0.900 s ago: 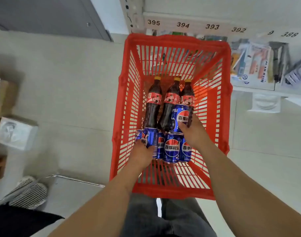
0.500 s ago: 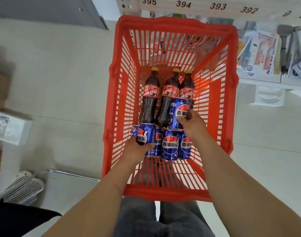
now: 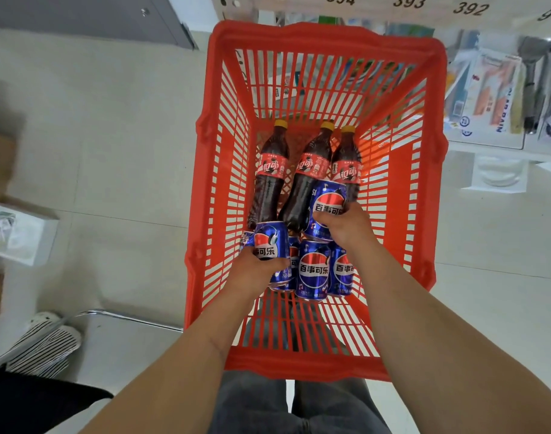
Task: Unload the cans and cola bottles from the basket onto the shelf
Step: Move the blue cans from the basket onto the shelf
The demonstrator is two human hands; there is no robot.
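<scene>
Three cola bottles (image 3: 269, 180) lie side by side on the floor of the red basket (image 3: 327, 39), caps toward the shelf (image 3: 408, 4), and none of the load shows on it yet, so the unloading looks barely begun. The left hand (image 3: 255, 270) grips one blue can (image 3: 269, 242); the right hand (image 3: 346, 225) grips another (image 3: 327, 202), fingers curled round each. More cans (image 3: 313, 270) stand between them. High slatted walls leave upward as the only way out.
</scene>
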